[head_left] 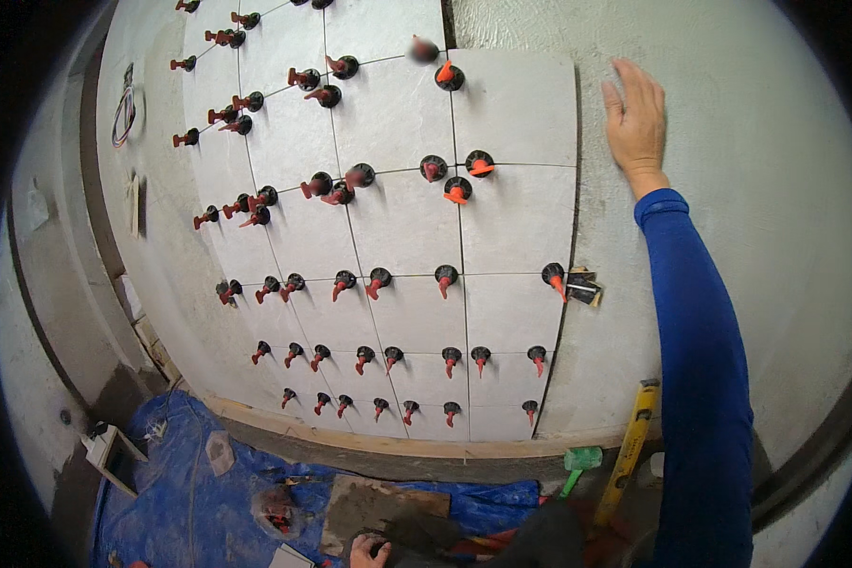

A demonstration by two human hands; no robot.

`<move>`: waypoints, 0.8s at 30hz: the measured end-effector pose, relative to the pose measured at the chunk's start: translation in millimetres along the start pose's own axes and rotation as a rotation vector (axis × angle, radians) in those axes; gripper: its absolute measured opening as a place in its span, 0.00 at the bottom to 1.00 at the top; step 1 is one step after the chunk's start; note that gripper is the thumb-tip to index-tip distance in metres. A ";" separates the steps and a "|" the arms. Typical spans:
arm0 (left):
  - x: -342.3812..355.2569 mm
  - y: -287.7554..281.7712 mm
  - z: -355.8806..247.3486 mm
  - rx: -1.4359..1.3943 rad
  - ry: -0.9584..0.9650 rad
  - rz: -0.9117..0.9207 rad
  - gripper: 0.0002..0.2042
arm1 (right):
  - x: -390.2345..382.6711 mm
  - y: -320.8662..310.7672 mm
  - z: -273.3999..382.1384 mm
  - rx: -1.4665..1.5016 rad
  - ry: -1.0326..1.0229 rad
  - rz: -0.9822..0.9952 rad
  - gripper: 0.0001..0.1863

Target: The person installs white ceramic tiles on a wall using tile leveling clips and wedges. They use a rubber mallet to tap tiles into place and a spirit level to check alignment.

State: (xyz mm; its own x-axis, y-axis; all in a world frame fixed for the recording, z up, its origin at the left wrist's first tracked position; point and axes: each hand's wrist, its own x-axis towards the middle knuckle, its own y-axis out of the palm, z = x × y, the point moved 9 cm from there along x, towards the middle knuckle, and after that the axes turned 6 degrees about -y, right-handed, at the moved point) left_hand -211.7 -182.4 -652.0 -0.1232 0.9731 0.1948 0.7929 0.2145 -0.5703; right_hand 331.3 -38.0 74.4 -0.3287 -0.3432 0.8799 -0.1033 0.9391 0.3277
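My right hand (637,123) is up at the bare wall (729,133), spread wide with the thumb apart from the fingers, and it holds nothing. I cannot tell whether the palm presses on the surface. It is just to the right of the top right tile (530,114), whose outer edge runs down beside it. That pale tile sits on the wall at the end of its row, with a black clip with an orange handle (450,76) at its upper left corner and 2 more orange-handled clips (469,177) near its lower left. Red-handled clips (379,281) dot the joints of the other tiles (407,227).

My left hand (369,552) is low at the bottom edge, by something dark; I cannot tell if it grips it.

Below the tiles are a green mallet (582,459), a tilted yellow level (627,454) and a blue tarp (170,492).
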 end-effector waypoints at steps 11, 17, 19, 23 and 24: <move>16.2 13.0 15.6 0.103 -0.217 0.043 0.23 | -5.0 0.7 -0.9 0.005 -0.031 -0.014 0.24; 21.3 17.5 19.8 0.119 -0.259 0.096 0.23 | -5.0 -0.1 1.5 0.023 -0.027 -0.028 0.24; 21.9 17.3 20.0 0.124 -0.285 0.107 0.23 | -5.2 -0.3 2.2 -0.005 -0.038 -0.023 0.24; 20.8 15.8 16.4 0.061 -0.257 0.093 0.22 | -5.8 -0.2 2.5 -0.041 -0.059 -0.019 0.23; 19.4 16.1 20.3 0.072 -0.284 0.094 0.21 | -6.0 0.1 1.7 -0.039 -0.053 -0.018 0.23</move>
State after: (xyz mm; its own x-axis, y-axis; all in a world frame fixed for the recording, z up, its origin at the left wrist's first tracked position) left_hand -213.4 -158.4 -673.6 -0.2211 0.9714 -0.0866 0.7658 0.1179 -0.6322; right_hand 331.7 -35.8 68.6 -0.3765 -0.3577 0.8546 -0.0735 0.9311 0.3573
